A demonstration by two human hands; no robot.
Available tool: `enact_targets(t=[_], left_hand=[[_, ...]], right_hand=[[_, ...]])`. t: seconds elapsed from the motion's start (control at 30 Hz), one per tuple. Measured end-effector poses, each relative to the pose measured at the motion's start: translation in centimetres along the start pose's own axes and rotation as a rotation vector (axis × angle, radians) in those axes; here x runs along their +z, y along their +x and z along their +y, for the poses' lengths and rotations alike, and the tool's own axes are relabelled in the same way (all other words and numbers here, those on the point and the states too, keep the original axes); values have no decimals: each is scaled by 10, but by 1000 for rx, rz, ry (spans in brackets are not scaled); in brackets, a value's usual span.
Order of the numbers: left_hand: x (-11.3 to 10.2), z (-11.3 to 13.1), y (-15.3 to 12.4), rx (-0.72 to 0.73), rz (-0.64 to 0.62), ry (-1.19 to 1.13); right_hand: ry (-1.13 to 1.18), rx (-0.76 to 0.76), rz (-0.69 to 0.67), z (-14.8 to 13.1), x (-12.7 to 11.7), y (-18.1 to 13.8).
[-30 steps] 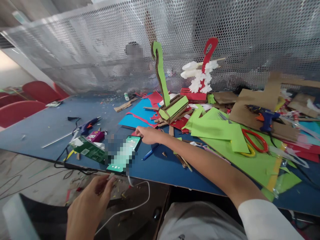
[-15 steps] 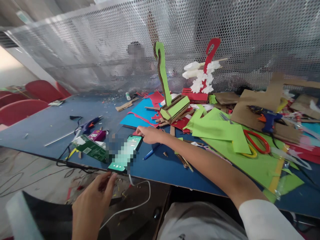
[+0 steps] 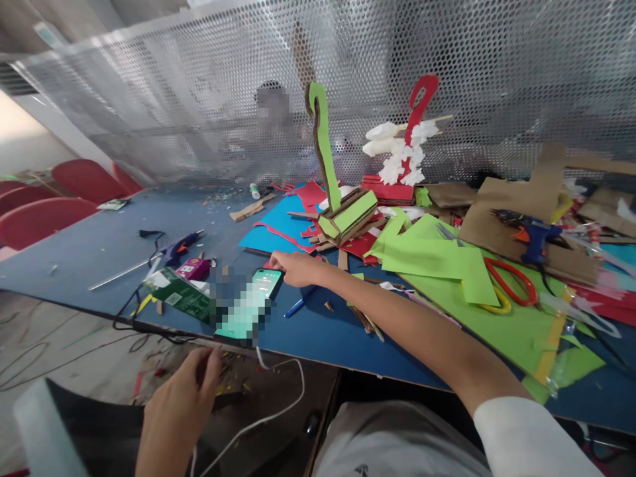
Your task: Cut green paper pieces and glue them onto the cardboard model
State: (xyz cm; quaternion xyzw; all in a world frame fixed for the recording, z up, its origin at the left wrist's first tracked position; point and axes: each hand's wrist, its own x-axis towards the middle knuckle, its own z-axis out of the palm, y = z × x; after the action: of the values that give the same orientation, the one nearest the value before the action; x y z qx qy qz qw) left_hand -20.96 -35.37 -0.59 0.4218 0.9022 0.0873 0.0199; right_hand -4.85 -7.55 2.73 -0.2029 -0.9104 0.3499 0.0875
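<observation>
Two upright pieces toward the far side of the table (image 3: 124,232) show how the work stands. The red neck (image 3: 417,111) rises with white tufts (image 3: 395,171) clustered about it; the green neck (image 3: 324,142) stands on a cardboard base (image 3: 354,216) and carries no such tufts, so it seems the less finished. The lit phone (image 3: 265,285) is by the near edge, a white cable (image 3: 260,358) at its near end. The right hand (image 3: 298,270) is at its far right corner, palm down, fingertips bunched; whether they grip it cannot be told. The forearm slants in from the near right. The left hand (image 3: 181,397) hangs just short of the phone, fingers curled, contents hidden.
</observation>
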Motion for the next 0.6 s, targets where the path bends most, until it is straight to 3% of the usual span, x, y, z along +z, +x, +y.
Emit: enact_targets(t=[0.2,0.37,0.5,0.6], left_hand=[[7,-24,3,41,27,-147],[9,-23,5,25,42,-254],[22,-16,6,-4,34,-719],[33,-17,10,-105,-31,-1021]], right_hand=[[-12,8,-10,-1,0,1],[-34,9,-31,-2,-1,0],[-27,10,-31,-2,-2,0],[-41,14,-19,-3,-2,-1]])
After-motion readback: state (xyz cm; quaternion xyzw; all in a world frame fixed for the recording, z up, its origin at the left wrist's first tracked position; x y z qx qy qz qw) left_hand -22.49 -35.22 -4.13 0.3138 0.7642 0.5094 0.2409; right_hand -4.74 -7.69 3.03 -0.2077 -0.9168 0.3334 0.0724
